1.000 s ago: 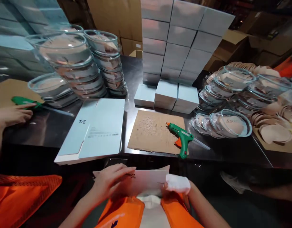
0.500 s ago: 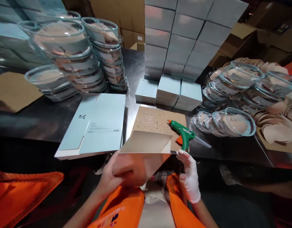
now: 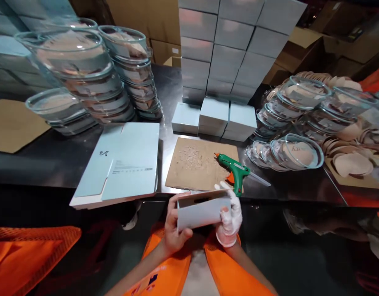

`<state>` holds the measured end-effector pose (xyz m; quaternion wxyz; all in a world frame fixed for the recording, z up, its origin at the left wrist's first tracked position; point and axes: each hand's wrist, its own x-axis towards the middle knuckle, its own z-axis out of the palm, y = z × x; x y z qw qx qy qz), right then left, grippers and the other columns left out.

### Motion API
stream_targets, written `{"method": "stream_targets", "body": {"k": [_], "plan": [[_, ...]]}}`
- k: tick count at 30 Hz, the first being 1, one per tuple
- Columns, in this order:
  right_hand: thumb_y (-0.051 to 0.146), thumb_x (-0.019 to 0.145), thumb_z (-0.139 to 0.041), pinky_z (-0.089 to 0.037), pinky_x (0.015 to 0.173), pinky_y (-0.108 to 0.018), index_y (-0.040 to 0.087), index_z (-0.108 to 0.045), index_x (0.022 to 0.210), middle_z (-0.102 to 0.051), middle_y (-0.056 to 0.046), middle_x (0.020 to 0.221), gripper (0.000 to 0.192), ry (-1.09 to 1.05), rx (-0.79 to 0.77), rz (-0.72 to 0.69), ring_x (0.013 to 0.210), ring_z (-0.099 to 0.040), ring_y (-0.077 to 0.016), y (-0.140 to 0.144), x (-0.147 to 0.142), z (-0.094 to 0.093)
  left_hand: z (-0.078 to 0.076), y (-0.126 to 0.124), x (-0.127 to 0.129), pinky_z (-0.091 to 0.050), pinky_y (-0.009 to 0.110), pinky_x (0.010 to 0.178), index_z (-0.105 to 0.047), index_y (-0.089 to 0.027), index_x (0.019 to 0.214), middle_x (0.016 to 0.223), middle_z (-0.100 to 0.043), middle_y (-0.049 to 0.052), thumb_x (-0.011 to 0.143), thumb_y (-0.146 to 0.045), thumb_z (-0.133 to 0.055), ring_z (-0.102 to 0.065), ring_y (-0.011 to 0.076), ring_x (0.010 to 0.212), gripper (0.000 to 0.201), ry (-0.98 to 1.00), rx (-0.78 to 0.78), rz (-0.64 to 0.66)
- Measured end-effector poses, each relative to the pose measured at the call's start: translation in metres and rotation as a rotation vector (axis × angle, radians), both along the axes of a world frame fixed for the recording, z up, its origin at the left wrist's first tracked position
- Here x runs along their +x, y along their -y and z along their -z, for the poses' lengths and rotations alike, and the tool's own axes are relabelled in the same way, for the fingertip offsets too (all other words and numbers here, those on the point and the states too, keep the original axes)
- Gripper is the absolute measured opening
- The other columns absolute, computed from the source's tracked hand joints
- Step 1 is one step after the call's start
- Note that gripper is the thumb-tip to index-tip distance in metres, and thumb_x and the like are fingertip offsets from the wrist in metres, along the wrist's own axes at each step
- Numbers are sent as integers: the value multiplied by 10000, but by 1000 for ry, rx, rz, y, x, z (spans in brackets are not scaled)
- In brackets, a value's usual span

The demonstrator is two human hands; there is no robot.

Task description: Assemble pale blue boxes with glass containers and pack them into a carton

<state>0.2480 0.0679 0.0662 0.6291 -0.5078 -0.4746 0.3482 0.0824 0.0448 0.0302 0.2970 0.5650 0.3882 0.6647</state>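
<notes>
The flat card has now been folded into a little box [image 3: 203, 210]; the left hand [image 3: 172, 228] and gloved right hand [image 3: 230, 213] grip its 2 ends, just below the glue gun [image 3: 235, 172]; shaping looks nearly done.

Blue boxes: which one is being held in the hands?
The small folded box, gripped between the left hand and gloved right hand. The other boxes sit on the table, untouched.
</notes>
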Motion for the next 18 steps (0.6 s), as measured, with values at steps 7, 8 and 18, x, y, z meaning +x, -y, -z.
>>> {"method": "stream_targets", "body": {"k": [7, 8, 18], "plan": [[483, 863, -710, -573, 947, -414, 247, -555, 1284, -701, -116, 1250, 507, 51, -165, 106, 1090, -717, -249, -14, 28, -15, -7, -5, -21, -613, 352, 911, -714, -272, 1175, 1339, -658, 134, 850, -355, -865, -718, 275, 1186, 369, -273, 98, 41], [523, 874, -677, -566, 958, -430, 228, -584, 1252, -707, -129, 1234, 489, 154, -213, 123, 1071, -718, -259, -21, 43, -19, -4, -5, -28, -620, 343, 898, -749, -249, 1096, 1307, -675, 135, 847, -360, -865, -728, 273, 1163, 297, -298, 62, 3], [342, 673, -778, -505, 734, -315, 212, -663, 662, -690, -35, 647, 173, 735, -788, 14, 773, -718, -261, -103, 118, -34, 15, -10, -38, -623, 379, 959, -809, -232, 976, 1127, -760, 106, 831, -491, -846, -693, 287, 1234, 299, -256, -164, -257]]}}
